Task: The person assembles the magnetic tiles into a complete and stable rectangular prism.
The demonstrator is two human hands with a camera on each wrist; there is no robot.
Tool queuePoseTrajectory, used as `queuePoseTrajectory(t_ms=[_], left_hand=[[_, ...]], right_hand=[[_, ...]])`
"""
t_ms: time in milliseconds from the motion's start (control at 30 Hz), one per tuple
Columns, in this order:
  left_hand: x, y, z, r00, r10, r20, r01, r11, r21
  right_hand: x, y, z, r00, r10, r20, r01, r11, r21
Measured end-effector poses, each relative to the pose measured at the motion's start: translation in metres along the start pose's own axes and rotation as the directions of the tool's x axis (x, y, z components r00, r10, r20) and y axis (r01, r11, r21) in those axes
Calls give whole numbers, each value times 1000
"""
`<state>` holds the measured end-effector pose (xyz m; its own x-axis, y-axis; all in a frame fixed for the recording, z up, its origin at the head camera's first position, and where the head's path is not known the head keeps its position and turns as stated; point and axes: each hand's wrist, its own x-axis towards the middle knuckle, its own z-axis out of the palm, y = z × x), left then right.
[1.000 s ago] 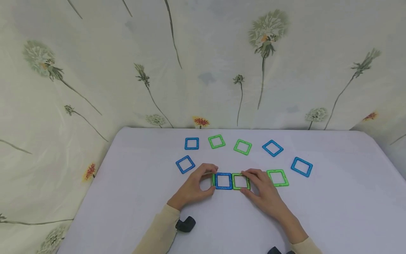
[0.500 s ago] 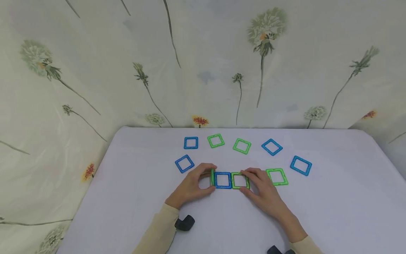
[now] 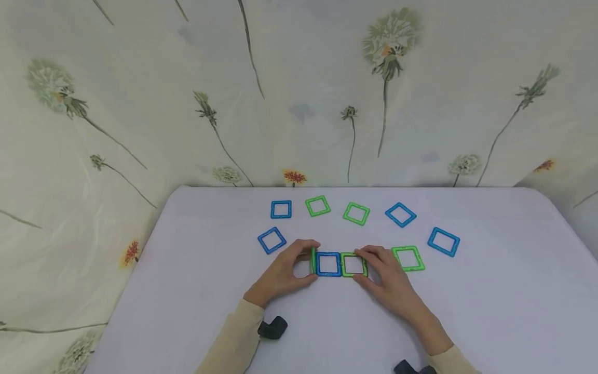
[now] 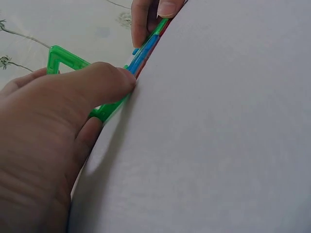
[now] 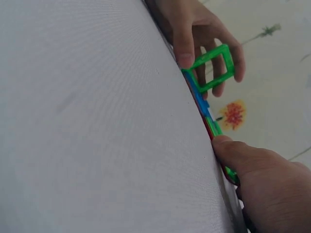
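Holding a green square [image 3: 313, 261] on its edge at the left end of a short row, you work near the middle of the white bench [image 3: 374, 332]. Your left hand [image 3: 284, 275] grips that raised piece, thumb on the near side and fingers on the far side, where it meets a flat blue square [image 3: 329, 274]. Your right hand [image 3: 389, 281] pinches the flat green square [image 3: 343, 265] joined to the blue one's other side, thumb at the near edge and a finger at the far edge. The step in hand looks to be raising a wall on the flat pair. Both wrist views show the green frame standing up from the row; whether it is perfectly upright you cannot tell from here. Your next move likely calls for checking that the raised piece stands alone before the left hand eases off, your right hand pinning the base meanwhile. Four blue squares [image 3: 281, 216] and three loose green squares [image 3: 405, 249] lie spread behind and beside your hands, within easy reach.
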<state>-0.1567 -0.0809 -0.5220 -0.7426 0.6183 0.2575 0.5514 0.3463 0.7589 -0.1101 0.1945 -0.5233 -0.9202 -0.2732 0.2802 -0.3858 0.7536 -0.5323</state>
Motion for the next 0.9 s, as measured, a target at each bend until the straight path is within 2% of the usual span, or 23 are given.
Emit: queuePoseTrajectory(t_ms=[433, 900], left_hand=[[1, 4, -1, 999, -37, 12, 36, 999, 16], [2, 4, -1, 1000, -10, -6, 11, 999, 35]], right_hand=[[2, -3, -3, 999, 39, 27, -40, 999, 26], [3, -7, -9, 993, 83, 79, -89, 994, 67]])
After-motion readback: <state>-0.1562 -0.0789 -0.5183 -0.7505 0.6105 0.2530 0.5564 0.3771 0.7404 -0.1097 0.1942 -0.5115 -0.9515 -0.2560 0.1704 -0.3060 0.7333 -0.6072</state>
